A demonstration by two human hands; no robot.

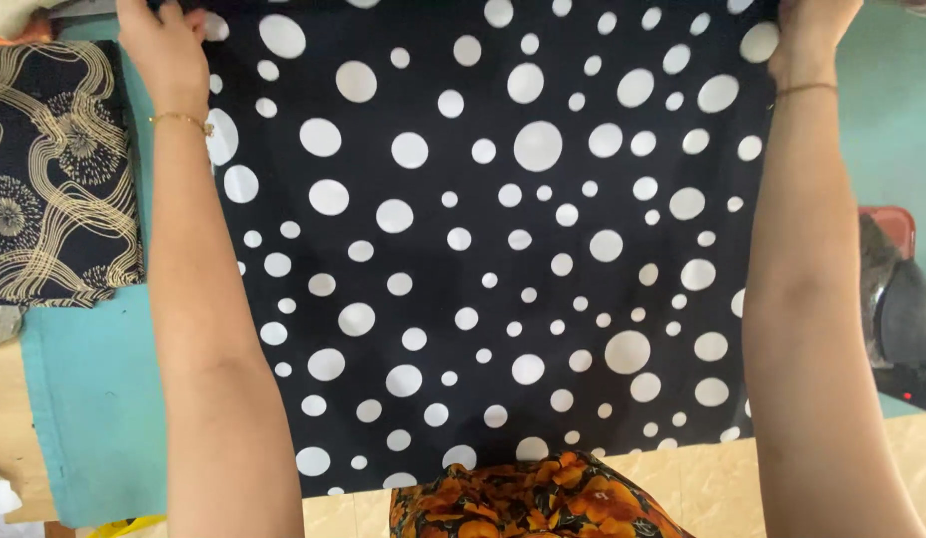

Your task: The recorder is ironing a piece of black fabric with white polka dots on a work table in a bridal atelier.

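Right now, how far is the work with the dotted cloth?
Done: the black cloth with white dots lies spread flat over the teal surface. In hand: the left hand and the right hand both grip its far corners. Left: no fold shows in it; the black and gold patterned fabric lies untouched beside it.

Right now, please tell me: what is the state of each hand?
Left hand: closed on the far edge of the polka-dot cloth.
Right hand: closed on the same edge.

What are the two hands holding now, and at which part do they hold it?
Both hands hold the black fabric with white dots at its far edge: the left hand at the far left corner, the right hand at the far right corner.
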